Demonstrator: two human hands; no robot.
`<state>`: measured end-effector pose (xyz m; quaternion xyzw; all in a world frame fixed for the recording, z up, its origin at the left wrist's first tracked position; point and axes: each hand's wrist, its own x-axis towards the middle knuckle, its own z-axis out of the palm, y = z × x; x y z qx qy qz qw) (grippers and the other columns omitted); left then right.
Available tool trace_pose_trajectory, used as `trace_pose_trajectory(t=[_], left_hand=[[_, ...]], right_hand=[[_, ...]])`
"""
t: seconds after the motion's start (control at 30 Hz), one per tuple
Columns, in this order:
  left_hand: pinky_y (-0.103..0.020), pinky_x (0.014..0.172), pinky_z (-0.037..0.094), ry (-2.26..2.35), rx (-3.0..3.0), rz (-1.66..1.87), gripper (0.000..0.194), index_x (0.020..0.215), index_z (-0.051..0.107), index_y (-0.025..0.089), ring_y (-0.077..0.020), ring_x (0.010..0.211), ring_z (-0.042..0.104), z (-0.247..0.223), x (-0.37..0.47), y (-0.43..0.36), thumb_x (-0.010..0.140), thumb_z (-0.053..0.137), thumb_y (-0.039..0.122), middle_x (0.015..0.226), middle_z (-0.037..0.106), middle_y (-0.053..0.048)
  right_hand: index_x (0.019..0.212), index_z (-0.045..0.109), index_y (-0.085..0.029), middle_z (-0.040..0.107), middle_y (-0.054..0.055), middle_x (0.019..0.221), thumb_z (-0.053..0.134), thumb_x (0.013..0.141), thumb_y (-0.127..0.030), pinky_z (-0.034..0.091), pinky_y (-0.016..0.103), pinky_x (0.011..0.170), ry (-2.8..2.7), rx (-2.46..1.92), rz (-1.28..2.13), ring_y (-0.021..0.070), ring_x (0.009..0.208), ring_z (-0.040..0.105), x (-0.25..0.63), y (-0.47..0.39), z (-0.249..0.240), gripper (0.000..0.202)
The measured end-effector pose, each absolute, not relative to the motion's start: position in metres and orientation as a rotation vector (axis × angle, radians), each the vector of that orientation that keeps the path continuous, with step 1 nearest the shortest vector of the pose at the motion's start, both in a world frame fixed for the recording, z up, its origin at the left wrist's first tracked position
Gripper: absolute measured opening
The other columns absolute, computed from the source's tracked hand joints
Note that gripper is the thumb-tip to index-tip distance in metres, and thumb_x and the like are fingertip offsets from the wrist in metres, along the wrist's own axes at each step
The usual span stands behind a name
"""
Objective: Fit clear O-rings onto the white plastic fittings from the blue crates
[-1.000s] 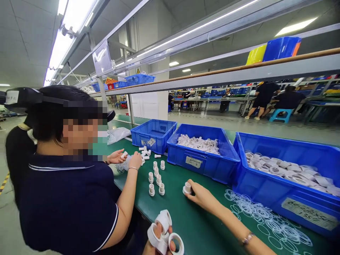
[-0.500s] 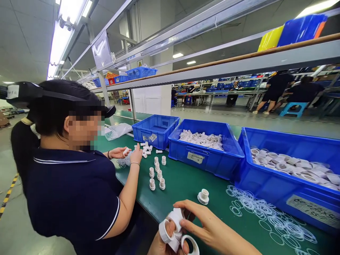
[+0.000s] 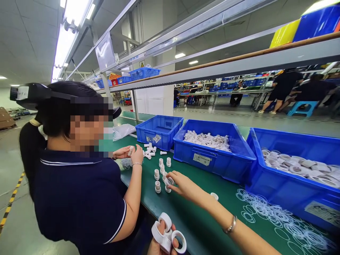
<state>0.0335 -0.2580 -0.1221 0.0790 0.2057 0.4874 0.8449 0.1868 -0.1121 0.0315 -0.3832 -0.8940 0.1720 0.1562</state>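
Where upright fittings [image 3: 161,174] stand, right hand [image 3: 183,184].

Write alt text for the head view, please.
The right hand sets a white ring on a fitting standing on the green bench; the left hand holds several white rings. A co-worker sits alongside.

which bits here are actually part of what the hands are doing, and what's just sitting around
In hand:
left hand gripping white caps
right hand placing a white ring on the standing fittings

Lying about:
blue bins
clear o-rings
plastic bag
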Motion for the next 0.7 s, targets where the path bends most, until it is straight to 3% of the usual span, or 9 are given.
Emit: trace_pose_trajectory(t=[0.13, 0.33, 0.47, 0.53, 0.63, 0.7], left_hand=[[-0.012, 0.045, 0.041, 0.425, 0.146, 1.027, 0.051, 0.087, 0.077, 0.017, -0.0061, 0.048, 0.056, -0.121, 0.031, -0.257, 0.060, 0.087, 0.060, 0.060, 0.066, -0.002], [-0.012, 0.048, 0.046, 0.409, 0.111, 1.035, 0.053, 0.091, 0.076, 0.015, -0.0088, 0.057, 0.063, -0.113, 0.034, -0.263, 0.063, 0.087, 0.058, 0.065, 0.068, -0.003], [-0.013, 0.046, 0.045, 0.420, 0.100, 1.122, 0.055, 0.092, 0.075, 0.013, -0.0078, 0.054, 0.059, -0.114, 0.045, -0.266, 0.066, 0.085, 0.060, 0.063, 0.064, -0.002], [-0.012, 0.044, 0.042, 0.425, 0.096, 1.131, 0.057, 0.090, 0.074, 0.011, -0.0075, 0.051, 0.058, -0.115, 0.053, -0.266, 0.064, 0.086, 0.061, 0.061, 0.063, -0.002], [-0.011, 0.040, 0.036, 0.393, 0.180, 1.060, 0.060, 0.092, 0.072, 0.011, -0.0060, 0.042, 0.053, -0.113, 0.067, -0.263, 0.067, 0.082, 0.065, 0.059, 0.063, -0.003], [-0.013, 0.039, 0.035, 0.366, 0.256, 1.012, 0.060, 0.092, 0.070, 0.011, -0.0066, 0.041, 0.052, -0.111, 0.074, -0.261, 0.070, 0.079, 0.067, 0.058, 0.062, -0.003]], right_hand=[[0.103, 0.062, -0.019, 0.066, 0.008, 0.104, 0.067, 0.086, -0.014, 0.049, 0.032, 0.077, -2.738, -1.144, 0.391, 0.0246, 0.094, 0.064, 0.166, -0.097, 0.021, 0.019], [0.113, 0.064, -0.015, 0.069, 0.011, 0.100, 0.066, 0.082, -0.008, 0.050, 0.034, 0.072, -2.874, -1.268, 0.290, 0.0261, 0.086, 0.066, 0.179, -0.095, 0.004, 0.032], [0.097, 0.068, -0.014, 0.068, 0.019, 0.098, 0.071, 0.073, -0.005, 0.050, 0.046, 0.080, -2.871, -1.336, 0.226, 0.0394, 0.098, 0.063, 0.219, -0.107, 0.013, 0.026], [0.100, 0.068, -0.013, 0.066, 0.021, 0.106, 0.071, 0.077, -0.009, 0.048, 0.053, 0.088, -2.845, -1.334, 0.187, 0.0419, 0.105, 0.058, 0.234, -0.121, 0.026, 0.024], [0.128, 0.060, -0.021, 0.059, 0.013, 0.130, 0.063, 0.094, -0.025, 0.046, 0.045, 0.100, -2.803, -1.109, 0.452, 0.0310, 0.118, 0.055, 0.239, -0.155, 0.053, 0.035], [0.138, 0.054, -0.030, 0.056, 0.006, 0.135, 0.062, 0.096, -0.028, 0.046, 0.035, 0.102, -2.779, -0.845, 0.830, 0.0235, 0.120, 0.054, 0.234, -0.179, 0.069, 0.043]])
